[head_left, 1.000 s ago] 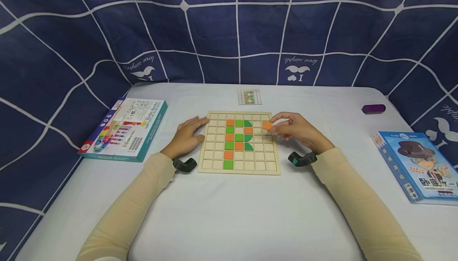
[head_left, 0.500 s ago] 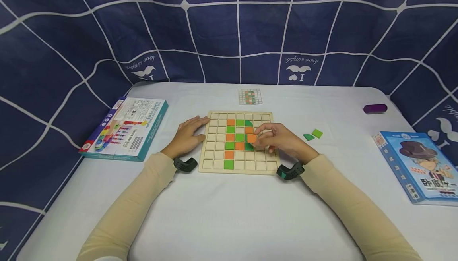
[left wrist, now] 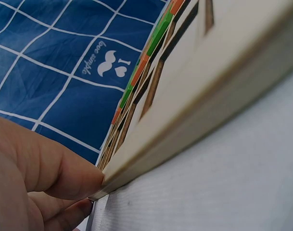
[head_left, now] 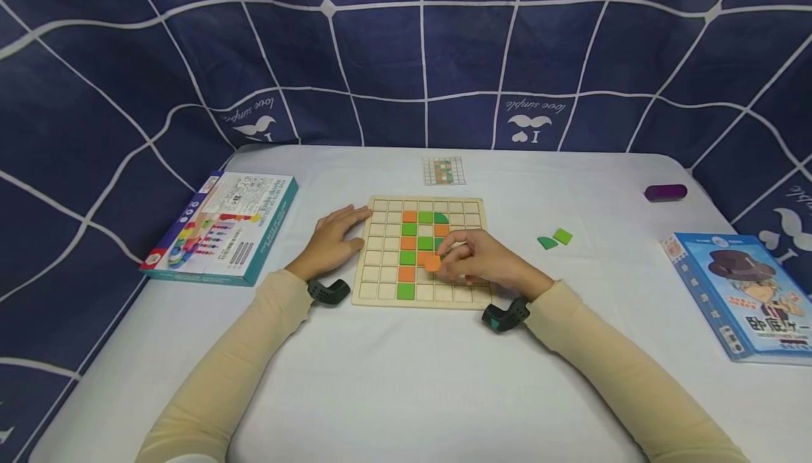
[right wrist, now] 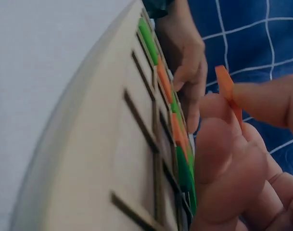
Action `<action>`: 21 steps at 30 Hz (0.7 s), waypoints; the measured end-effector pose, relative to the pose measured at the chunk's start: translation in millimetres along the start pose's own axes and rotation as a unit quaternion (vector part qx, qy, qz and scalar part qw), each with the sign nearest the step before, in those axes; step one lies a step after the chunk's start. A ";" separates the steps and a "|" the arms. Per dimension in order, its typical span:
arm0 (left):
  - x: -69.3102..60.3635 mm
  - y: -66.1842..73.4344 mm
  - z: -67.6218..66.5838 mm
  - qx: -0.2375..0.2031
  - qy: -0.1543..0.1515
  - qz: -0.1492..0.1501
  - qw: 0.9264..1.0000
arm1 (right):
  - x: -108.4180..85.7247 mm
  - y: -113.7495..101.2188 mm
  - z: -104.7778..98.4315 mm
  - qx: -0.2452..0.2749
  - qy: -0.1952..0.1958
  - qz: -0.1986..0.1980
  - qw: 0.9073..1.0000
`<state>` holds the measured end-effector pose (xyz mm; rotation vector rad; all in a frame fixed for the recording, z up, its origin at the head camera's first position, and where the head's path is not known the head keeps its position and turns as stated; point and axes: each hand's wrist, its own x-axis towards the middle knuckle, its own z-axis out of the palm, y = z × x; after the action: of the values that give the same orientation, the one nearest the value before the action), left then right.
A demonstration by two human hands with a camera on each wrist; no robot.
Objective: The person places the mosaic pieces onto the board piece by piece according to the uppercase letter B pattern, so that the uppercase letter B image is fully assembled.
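Note:
My right hand (head_left: 485, 258) pinches an orange square tile (head_left: 432, 263) between thumb and fingers, over the wooden grid board (head_left: 374, 287). In the right wrist view the pinched orange tile (right wrist: 225, 84) is tilted, apart from the board. Orange, green and dark green rounded tiles fill cells in the board's middle columns, and my right hand hides some of them. My left hand (head_left: 328, 239) lies at the board's left side, its fingers fairly straight. The left wrist view has its fingertips (left wrist: 86, 183) touching the board's edge (left wrist: 184, 120).
A green square tile (head_left: 562, 237) and a dark green rounded tile (head_left: 548, 243) lie right of the board. A printed pattern card (head_left: 444, 171) is behind it. Boxes stand at left (head_left: 222, 227) and right (head_left: 745, 294). A purple oblong object (head_left: 665, 193) lies at back right.
My right hand has carried the orange tile from the board's right edge leftward and nearer to me, over the middle columns, uncovering the two loose green tiles. My left hand has stayed put.

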<state>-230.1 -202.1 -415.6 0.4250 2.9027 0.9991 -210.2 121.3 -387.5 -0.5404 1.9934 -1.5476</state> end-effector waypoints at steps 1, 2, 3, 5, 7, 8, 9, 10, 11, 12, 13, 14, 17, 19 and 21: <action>-0.1 0.1 -0.1 0.000 0.000 0.000 1.000 | 0.0 0.7 1.2 -0.015 -0.006 -0.008 1.000; 0.1 0.0 -0.1 0.000 0.000 -0.001 1.000 | 0.0 1.3 2.3 -0.031 -0.011 -0.016 0.999; 0.1 0.0 -0.2 0.000 0.000 -0.001 1.000 | 0.0 1.9 3.1 -0.050 -0.015 -0.025 0.998; -0.2 0.2 -0.4 -0.001 -0.001 -0.002 1.000 | 0.2 2.9 4.7 -0.088 -0.023 -0.048 0.995; 0.1 -0.2 -0.2 -0.001 -0.001 -0.002 1.000 | 0.2 3.0 6.8 -0.126 -0.025 -0.071 0.989; 0.1 -0.2 -0.2 -0.001 -0.001 -0.002 1.000 | 0.1 3.0 7.9 -0.141 -0.025 -0.078 0.987; 0.0 -0.1 -0.2 -0.001 -0.001 -0.002 1.000 | -0.2 2.8 9.0 -0.156 -0.026 -0.085 0.984; 0.2 -0.4 0.0 0.000 0.000 -0.002 1.000 | -0.6 2.4 10.2 -0.168 -0.026 -0.088 0.981; 0.2 -0.5 0.0 0.000 0.001 -0.002 1.000 | -1.0 2.1 11.3 -0.180 -0.026 -0.091 0.979; 0.4 -0.6 0.2 0.000 0.001 -0.002 1.000 | -1.5 1.6 12.5 -0.190 -0.026 -0.093 0.977; 0.5 -0.7 0.4 0.000 0.001 -0.002 1.000 | -2.0 1.0 13.4 -0.197 -0.027 -0.095 0.975; 0.5 -0.7 0.6 0.000 0.002 -0.002 1.000 | -2.4 0.6 14.5 -0.204 -0.026 -0.096 0.974; 0.8 -0.6 0.9 0.000 0.001 -0.002 1.000 | -3.3 -0.1 17.0 -0.223 -0.022 -0.100 0.969; 0.6 -0.2 0.7 0.001 0.001 -0.002 1.000 | -3.6 -0.1 18.4 -0.235 -0.019 -0.102 0.966; 0.3 -0.1 0.4 0.001 0.001 -0.001 1.000 | -3.9 0.0 19.8 -0.247 -0.015 -0.103 0.963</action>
<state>-230.3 -201.8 -415.9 0.4208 2.9056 0.9966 -194.5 108.9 -390.4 -0.9863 2.3675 -1.1299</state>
